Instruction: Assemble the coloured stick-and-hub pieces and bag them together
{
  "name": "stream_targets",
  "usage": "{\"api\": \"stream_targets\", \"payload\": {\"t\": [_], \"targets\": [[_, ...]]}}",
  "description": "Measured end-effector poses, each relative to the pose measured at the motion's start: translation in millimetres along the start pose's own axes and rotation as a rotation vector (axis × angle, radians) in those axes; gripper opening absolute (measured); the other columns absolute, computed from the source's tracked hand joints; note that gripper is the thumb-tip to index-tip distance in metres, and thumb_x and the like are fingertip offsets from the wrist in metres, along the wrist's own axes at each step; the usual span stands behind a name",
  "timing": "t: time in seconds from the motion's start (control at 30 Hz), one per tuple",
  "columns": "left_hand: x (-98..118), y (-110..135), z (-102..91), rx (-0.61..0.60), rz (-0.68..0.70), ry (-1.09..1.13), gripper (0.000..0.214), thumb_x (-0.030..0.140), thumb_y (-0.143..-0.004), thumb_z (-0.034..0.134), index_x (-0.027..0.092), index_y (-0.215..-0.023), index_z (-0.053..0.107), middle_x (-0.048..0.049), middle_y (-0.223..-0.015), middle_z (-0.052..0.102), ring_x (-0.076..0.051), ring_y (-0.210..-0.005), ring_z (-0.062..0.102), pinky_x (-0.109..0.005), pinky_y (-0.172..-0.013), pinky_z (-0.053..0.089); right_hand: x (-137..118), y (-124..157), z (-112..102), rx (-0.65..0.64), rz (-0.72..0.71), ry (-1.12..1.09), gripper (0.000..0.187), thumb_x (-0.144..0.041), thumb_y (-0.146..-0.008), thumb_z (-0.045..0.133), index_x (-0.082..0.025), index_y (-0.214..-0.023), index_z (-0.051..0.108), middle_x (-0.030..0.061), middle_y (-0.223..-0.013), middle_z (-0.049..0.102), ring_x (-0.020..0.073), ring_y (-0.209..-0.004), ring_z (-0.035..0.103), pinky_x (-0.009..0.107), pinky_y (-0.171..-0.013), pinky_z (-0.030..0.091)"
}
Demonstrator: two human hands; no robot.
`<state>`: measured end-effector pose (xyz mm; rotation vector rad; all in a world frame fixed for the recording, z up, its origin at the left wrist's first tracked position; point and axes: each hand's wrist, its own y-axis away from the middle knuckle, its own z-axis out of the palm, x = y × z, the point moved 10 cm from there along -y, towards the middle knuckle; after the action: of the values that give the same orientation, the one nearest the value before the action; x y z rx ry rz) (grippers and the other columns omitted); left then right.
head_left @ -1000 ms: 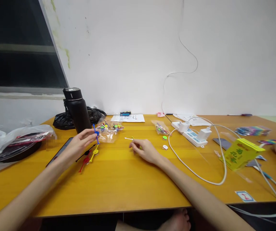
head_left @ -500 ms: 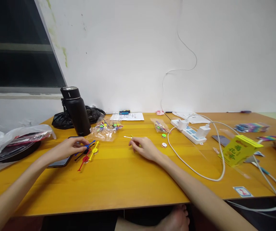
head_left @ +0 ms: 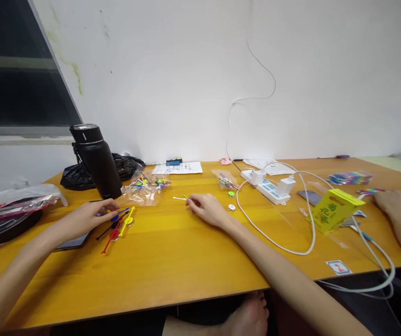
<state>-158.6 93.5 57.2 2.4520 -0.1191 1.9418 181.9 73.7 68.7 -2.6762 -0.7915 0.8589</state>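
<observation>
On the left of the table, my left hand has its thumb and fingers apart beside a blue arrow spinner. The thumb is close to the blue one; contact is unclear. Black, red and yellow arrow spinners lie together with it, the yellow rightmost. My right hand rests mid-table with curled fingers. At its fingertips are a white arrow and a small yellow-green tip; what the fingers enclose is hidden.
A phone lies under my left hand, with a black bottle behind. Clear bags of spinners, green and white discs, a power strip, cables and a yellow box are around. Another person's hand is far right.
The view has turned slightly right, so things appear farther left. My left fingers have drawn a little back from the blue spinner. My right hand keeps its place by the white arrow.
</observation>
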Motion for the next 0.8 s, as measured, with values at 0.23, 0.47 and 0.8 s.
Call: {"api": "stream_targets", "payload": {"t": [0.23,0.47,0.8], "targets": [[62.4,6.9,32.6,0.01,0.245,-0.503,0.027,0.042,-0.065,0.084,0.025,-0.084,0.077,-0.0035,-0.088,0.077,-0.026,-0.08,0.067,-0.024,-0.066,0.048,30.4,-3.1,-34.2,0.124,0.08,0.236,0.019,-0.023,-0.098,0.05,-0.02,-0.099,0.069,0.0063,-0.094,0.074,0.0183,-0.085,0.065,0.026,-0.073,0.04],[87.6,-9.1,117.5,-0.181,0.327,-0.217,0.025,0.045,-0.077,0.075,0.023,-0.068,0.071,-0.0042,-0.073,0.069,-0.022,-0.073,0.064,-0.026,-0.068,0.052,98.7,18.8,-94.4,0.23,0.469,0.528,0.014,-0.025,-0.09,0.058,-0.018,-0.088,0.07,0.0123,-0.102,0.072,0.0231,-0.085,0.065,0.03,-0.07,0.041],[16.3,-3.3,216.8,-0.373,-0.023,0.435,0.029,0.045,-0.088,0.065,0.019,-0.079,0.058,0.0002,-0.07,0.055,-0.012,-0.059,0.055,-0.021,-0.05,0.048,105.6,16.0,-79.7,0.149,0.404,0.421,0.01,-0.007,-0.076,0.064,-0.014,-0.081,0.069,0.0145,-0.097,0.072,0.0219,-0.082,0.065,0.031,-0.07,0.044]]}}
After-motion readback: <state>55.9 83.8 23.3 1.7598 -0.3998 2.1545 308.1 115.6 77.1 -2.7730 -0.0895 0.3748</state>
